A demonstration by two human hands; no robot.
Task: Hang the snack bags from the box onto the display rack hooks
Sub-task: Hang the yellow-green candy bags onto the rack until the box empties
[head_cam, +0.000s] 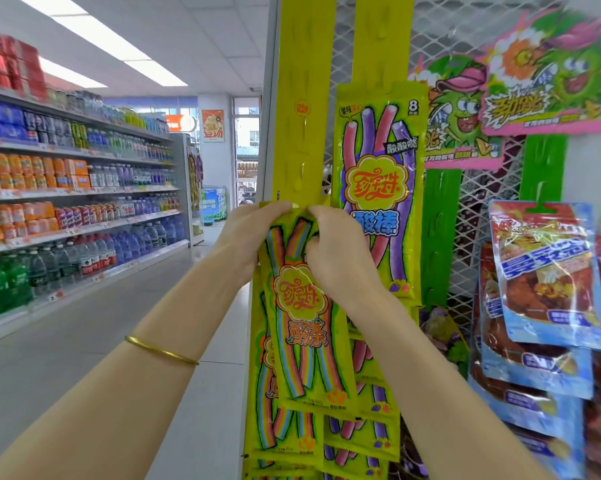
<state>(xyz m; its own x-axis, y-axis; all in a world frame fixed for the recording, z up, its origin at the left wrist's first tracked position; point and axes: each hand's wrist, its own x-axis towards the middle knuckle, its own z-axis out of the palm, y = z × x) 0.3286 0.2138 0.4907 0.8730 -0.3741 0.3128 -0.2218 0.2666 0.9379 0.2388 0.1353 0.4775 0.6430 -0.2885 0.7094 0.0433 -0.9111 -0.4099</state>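
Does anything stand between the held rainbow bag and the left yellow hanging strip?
Nothing visible does. The left hand and right hand hold the rainbow bag by its top at the yellow strip; the hook is hidden.

Yellow rainbow-stripe snack bag (306, 323) upright, top edge against yellow hanging strip (304, 81).

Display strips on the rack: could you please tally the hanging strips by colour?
Yellow display strips: 2
Green display strips: 2
Total: 4
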